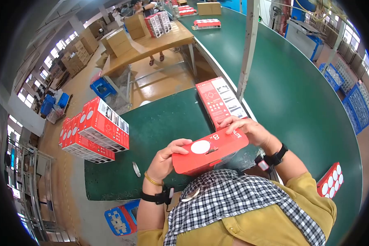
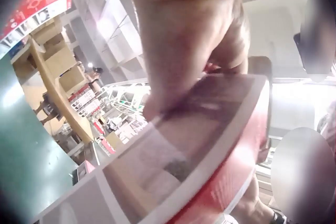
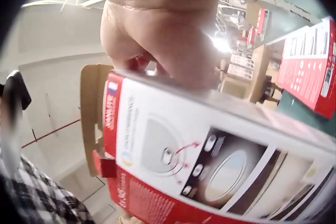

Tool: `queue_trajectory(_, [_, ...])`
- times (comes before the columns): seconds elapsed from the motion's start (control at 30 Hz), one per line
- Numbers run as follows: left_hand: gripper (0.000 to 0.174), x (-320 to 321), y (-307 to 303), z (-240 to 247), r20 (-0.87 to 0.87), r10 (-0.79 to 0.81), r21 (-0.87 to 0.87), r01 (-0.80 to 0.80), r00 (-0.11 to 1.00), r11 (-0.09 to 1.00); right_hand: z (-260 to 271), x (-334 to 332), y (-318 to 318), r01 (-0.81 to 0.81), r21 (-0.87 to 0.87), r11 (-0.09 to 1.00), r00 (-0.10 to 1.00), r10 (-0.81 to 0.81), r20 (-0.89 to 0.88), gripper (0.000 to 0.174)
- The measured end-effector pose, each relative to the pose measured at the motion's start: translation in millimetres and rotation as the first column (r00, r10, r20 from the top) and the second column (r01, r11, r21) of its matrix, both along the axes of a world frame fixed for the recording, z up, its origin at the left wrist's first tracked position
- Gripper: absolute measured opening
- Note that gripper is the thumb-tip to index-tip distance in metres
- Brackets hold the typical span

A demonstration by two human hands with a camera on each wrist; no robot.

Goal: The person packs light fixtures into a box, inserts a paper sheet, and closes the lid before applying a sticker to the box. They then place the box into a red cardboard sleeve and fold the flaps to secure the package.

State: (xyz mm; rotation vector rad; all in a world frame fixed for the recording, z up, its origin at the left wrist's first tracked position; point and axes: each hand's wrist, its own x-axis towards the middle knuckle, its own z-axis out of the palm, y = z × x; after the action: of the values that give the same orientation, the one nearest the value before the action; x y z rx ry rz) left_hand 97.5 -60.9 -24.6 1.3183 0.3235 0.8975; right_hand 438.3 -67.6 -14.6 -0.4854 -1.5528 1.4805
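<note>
A red carton (image 1: 213, 151) with a white oval and "x8" printed on it is held in front of the apron, over the near edge of the green table. My left hand (image 1: 166, 158) grips its left end, fingers over the top edge. At the opposite end my right hand (image 1: 250, 130) holds it, fingertips on the red face. In the right wrist view the carton's printed side (image 3: 210, 155) shows product pictures, and a brown cardboard flap (image 3: 93, 119) stands out from its end beside a small red tab (image 3: 105, 166).
Another red and white carton (image 1: 219, 100) lies just beyond, beside the conveyor (image 1: 291, 90). Several stacked cartons (image 1: 96, 127) stand at the table's left. A small pale strip (image 1: 136, 169) lies on the green table (image 1: 160, 119). A carton with white circles (image 1: 331, 182) sits at right. A metal post (image 1: 248, 49) rises behind.
</note>
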Motion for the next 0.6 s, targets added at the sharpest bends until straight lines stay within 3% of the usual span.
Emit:
queue_trajectory(0.03, [0.024, -7, 6, 5, -0.147, -0.044, 0.094, 0.058, 0.988, 0.994, 9, 8, 3, -0.033, 0.054, 0.998, 0.999, 0.031, 0.040, 0.030])
queue_trajectory(0.07, [0.024, -12, 9, 14, -0.147, -0.049, 0.084, 0.062, 0.988, 0.995, 18, 16, 5, -0.065, 0.053, 0.996, 0.982, 0.055, 0.180, 0.038])
queue_trajectory(0.1, [0.027, -16, 9, 30, -0.282, -0.050, 0.130, 0.090, 0.958, 0.987, 26, 20, 2, -0.097, 0.043, 0.994, 0.946, 0.079, 0.314, 0.045])
queue_trajectory(0.13, [0.032, -18, 9, 46, -0.411, -0.044, 0.174, 0.126, 0.910, 0.977, 34, 20, -5, -0.092, 0.032, 0.995, 0.948, 0.078, 0.309, 0.045])
queue_trajectory(0.2, [0.040, -17, 2, 71, -0.472, -0.047, 0.206, 0.162, 0.880, 0.965, 54, 14, -17, -0.016, 0.210, 0.978, 0.836, -0.102, 0.539, 0.054])
queue_trajectory(0.23, [0.043, -13, -4, 81, -0.579, 0.117, 0.388, 0.146, 0.807, 0.910, 59, 10, -21, -0.029, 0.381, 0.924, 0.808, -0.203, 0.553, 0.055])
queue_trajectory(0.27, [0.046, -7, -12, 89, -0.637, 0.294, 0.554, 0.158, 0.712, 0.818, 61, 7, -22, -0.023, 0.381, 0.924, 0.810, -0.206, 0.549, 0.055])
queue_trajectory(0.33, [0.053, 13, -31, 93, -0.629, 0.459, 0.701, 0.202, 0.627, 0.684, 61, 2, -27, -0.039, 0.612, 0.790, 0.697, -0.418, 0.583, 0.054])
queue_trajectory(0.4, [0.045, 21, -37, 84, -0.559, 0.591, 0.786, 0.146, 0.582, 0.600, 60, -1, -30, -0.012, 0.650, 0.760, 0.672, -0.475, 0.568, 0.050])
queue_trajectory(0.43, [0.045, 21, -37, 85, -0.565, 0.586, 0.783, 0.156, 0.580, 0.602, 58, -1, -29, 0.001, 0.662, 0.750, 0.681, -0.485, 0.549, 0.049])
queue_trajectory(0.5, [0.041, 21, -37, 85, -0.563, 0.537, 0.708, 0.032, 0.628, 0.705, 58, -3, -27, 0.034, 0.672, 0.739, 0.693, -0.502, 0.517, 0.044])
queue_trajectory(0.6, [0.041, 25, -37, 81, -0.526, 0.601, 0.772, 0.041, 0.602, 0.634, 47, -8, -26, 0.063, 0.740, 0.669, 0.712, -0.550, 0.436, 0.040])
